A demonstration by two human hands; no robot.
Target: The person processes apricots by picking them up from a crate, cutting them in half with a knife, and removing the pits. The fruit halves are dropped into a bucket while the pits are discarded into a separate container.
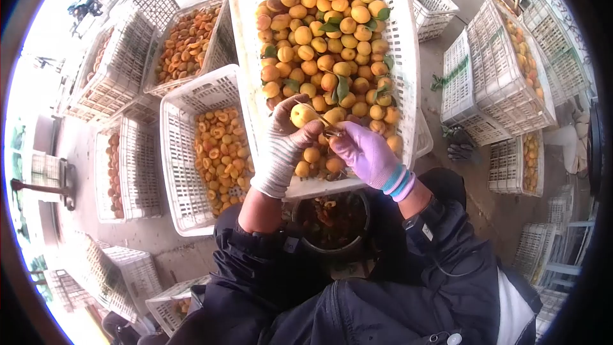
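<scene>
My left hand (281, 144), in a white glove with dark stained fingertips, holds a yellow-orange apricot (302, 115) between thumb and fingers. Close beside it on the right is my right hand (367, 152), in a purple glove with a striped cuff. Its fingers are pinched near a thin twig or tool at the apricot; what exactly they grip is too small to tell. Both hands are over the near end of a large white crate (401, 76) full of whole apricots (325, 62) with some green leaves.
Left of the big crate, a white crate (175, 147) holds halved apricots (220, 147). A dark bucket (332, 247) with scraps stands between my knees. More crates of fruit stand at the left (131, 185) and right (495, 83). Dark gloves (461, 147) lie on the floor.
</scene>
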